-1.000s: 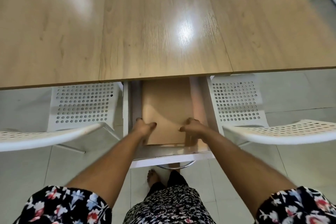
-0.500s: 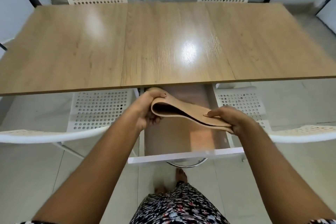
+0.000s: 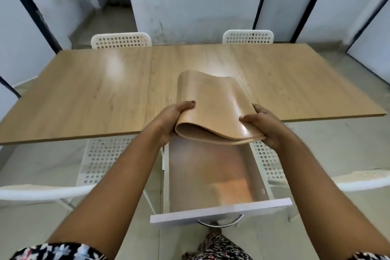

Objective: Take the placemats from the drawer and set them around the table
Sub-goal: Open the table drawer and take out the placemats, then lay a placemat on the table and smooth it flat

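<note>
While the drawer [image 3: 213, 177] stands pulled out below, both hands, left [image 3: 168, 124] and right [image 3: 266, 126], grip the bowed stack of placemats [image 3: 213, 107] over the tabletop's [image 3: 84, 95] near edge.

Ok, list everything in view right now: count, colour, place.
placemats: one stack, tan, held over the table's near edge, sagging
table: one, light wood, centre
drawer: one, white, pulled open under the table's near edge
chairs: four, white perforated, two at the far side, two at the near side
doors: white with dark frames, back wall
left hand: grips the stack's left edge
right hand: grips its right edge
</note>
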